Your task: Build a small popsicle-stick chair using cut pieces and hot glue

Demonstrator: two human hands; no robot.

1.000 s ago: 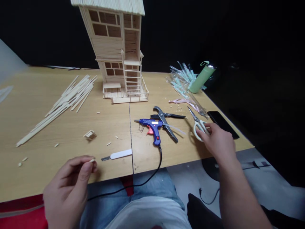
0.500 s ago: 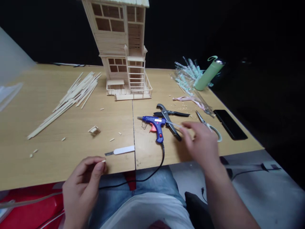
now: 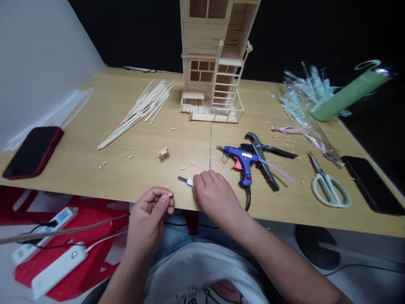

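Pale wood: small offcut (image 3: pixel 171 194) pinched between thumb and forefinger of the left hand (image 3: pixel 148 219), by the near edge of the surface (image 3: pixel 139 173). Likely light and stiff, easily dropped or split; best held by its sides, fingertips only. Right hand (image 3: pixel 218 194) curled over the white handle of a knife (image 3: pixel 183 180), near the same edge; firmness of grip hidden. Knife probably rigid, thin blade brittle: hold by handle alone.

White-handled knife (image 3: pixel 190 182), blue glue gun (image 3: pixel 244 159) with coral trigger (image 3: pixel 237 164), pale green bottle (image 3: pixel 344 99) and cream model house (image 3: pixel 204 40) colour a tan tabletop (image 3: pixel 142 171).
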